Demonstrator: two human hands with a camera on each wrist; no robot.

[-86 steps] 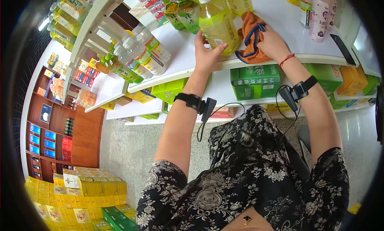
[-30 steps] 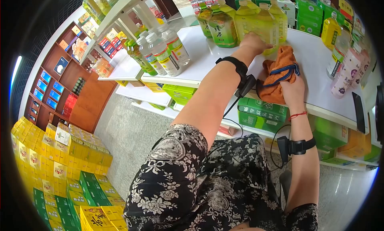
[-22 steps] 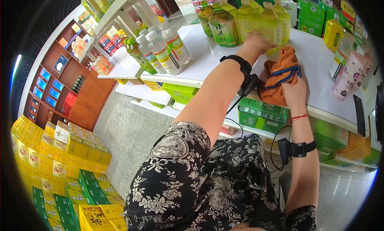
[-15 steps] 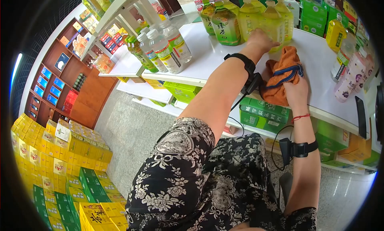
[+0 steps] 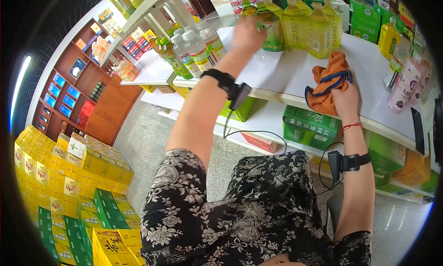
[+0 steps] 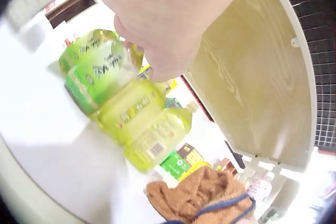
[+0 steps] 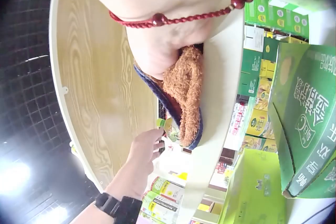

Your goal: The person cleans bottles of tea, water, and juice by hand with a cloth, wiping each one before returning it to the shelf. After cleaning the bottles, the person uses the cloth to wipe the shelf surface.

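In the head view my left hand is over the green tea bottles, blurred and partly covering them. Loosely bent fingers reach toward a green cap in the right wrist view; the left wrist view puts them right at the bottle tops. Beside these, yellow drink bottles stand upright in a group on the white shelf. My right hand grips an orange cloth with dark blue edging, bunched at the shelf's front edge. The cloth hangs from the fingers in the right wrist view.
Clear bottles with white caps stand at the shelf's left end. Pink bottles and a black phone are at the right. Green cartons fill the shelf below. Yellow boxes are stacked on the floor.
My left hand, first around a yellow bottle near the front edge, set it back among the others, let go and moved left to the green tea bottles. My right hand keeps the cloth.
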